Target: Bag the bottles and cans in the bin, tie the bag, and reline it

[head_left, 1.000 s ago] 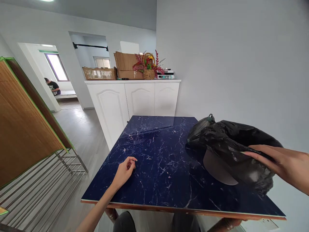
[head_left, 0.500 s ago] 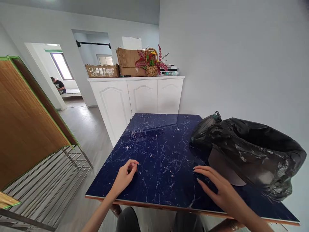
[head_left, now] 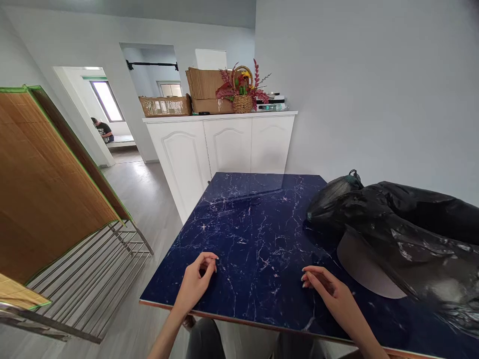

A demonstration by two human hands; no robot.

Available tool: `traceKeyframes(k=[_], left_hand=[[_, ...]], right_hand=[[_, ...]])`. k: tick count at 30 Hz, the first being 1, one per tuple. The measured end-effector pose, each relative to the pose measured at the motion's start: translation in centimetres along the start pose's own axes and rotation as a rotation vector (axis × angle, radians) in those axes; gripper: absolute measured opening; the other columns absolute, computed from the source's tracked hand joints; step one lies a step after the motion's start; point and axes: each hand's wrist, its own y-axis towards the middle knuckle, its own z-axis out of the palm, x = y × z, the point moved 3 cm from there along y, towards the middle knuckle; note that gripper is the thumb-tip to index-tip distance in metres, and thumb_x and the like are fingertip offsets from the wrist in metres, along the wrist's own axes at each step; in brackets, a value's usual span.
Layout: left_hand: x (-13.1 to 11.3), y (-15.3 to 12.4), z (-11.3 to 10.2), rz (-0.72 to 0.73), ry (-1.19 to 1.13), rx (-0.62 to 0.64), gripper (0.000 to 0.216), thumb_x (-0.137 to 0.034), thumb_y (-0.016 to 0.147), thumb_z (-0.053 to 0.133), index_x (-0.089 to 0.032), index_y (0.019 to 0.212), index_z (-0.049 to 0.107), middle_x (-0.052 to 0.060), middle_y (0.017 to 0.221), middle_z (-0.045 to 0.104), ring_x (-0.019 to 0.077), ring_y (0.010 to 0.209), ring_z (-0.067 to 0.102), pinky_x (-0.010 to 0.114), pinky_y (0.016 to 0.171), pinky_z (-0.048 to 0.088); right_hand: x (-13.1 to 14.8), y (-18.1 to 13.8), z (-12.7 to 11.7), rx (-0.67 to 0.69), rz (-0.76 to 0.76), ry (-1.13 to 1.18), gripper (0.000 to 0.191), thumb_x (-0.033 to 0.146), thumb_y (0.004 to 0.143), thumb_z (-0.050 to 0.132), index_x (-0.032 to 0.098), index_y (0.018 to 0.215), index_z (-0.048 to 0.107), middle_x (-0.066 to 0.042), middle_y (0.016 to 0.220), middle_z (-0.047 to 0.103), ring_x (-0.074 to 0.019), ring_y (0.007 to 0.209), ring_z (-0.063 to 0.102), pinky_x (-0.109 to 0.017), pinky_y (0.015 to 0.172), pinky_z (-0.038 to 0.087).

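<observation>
A dark blue marbled slab (head_left: 254,234) lies flat in front of me like a tabletop. My left hand (head_left: 196,281) rests on its near edge with fingers loosely curled, holding nothing. My right hand (head_left: 331,294) lies on the slab to the right, fingers bent and apart, also holding nothing. A crumpled black plastic bag (head_left: 404,234) sits on the slab's right side, about a hand's width from my right hand. A grey rounded piece (head_left: 362,271) shows from under the bag.
A white cabinet (head_left: 224,144) stands beyond the slab, carrying cardboard boxes (head_left: 204,89) and a flower basket (head_left: 243,94). A bamboo panel (head_left: 41,179) and metal rack (head_left: 93,274) stand at left. A person (head_left: 102,130) sits in the far room. A grey wall runs along the right.
My right hand let go of the black bag and came down onto the slab near the front edge. The view has shifted left, so the bag sits further right.
</observation>
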Motion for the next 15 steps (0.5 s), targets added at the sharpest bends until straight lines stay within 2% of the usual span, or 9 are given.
traceKeyframes(k=[4, 9, 15], left_hand=[[-0.23, 0.08, 0.01, -0.005, -0.001, -0.001, 0.035, -0.053, 0.102, 0.052, -0.023, 0.108, 0.069, 0.002, 0.083, 0.071, 0.02, 0.077, 0.067, 0.031, 0.076, 0.049], [-0.23, 0.21, 0.01, -0.004, -0.004, -0.016, 0.034, -0.053, 0.101, 0.054, -0.023, 0.107, 0.069, 0.002, 0.081, 0.071, 0.0198, 0.075, 0.066, 0.031, 0.076, 0.05], [0.38, 0.49, -0.08, 0.006, -0.003, -0.041, 0.034, -0.052, 0.101, 0.054, -0.022, 0.107, 0.07, 0.001, 0.081, 0.07, 0.0199, 0.076, 0.068, 0.031, 0.076, 0.051]], right_hand=[[-0.22, 0.07, -0.05, 0.012, 0.01, -0.012, 0.045, 0.067, 0.1, 0.06, 0.026, 0.115, 0.073, -0.007, 0.106, 0.078, -0.0235, 0.097, 0.075, -0.034, 0.094, 0.062], [-0.17, 0.14, 0.01, 0.016, -0.029, -0.029, 0.04, 0.064, 0.102, 0.058, 0.026, 0.102, 0.072, -0.005, 0.096, 0.076, -0.0225, 0.093, 0.073, -0.031, 0.091, 0.059], [0.19, 0.16, 0.25, 0.012, -0.038, -0.03, 0.039, 0.062, 0.103, 0.058, 0.026, 0.101, 0.072, -0.004, 0.096, 0.075, -0.0211, 0.092, 0.072, -0.029, 0.09, 0.057]])
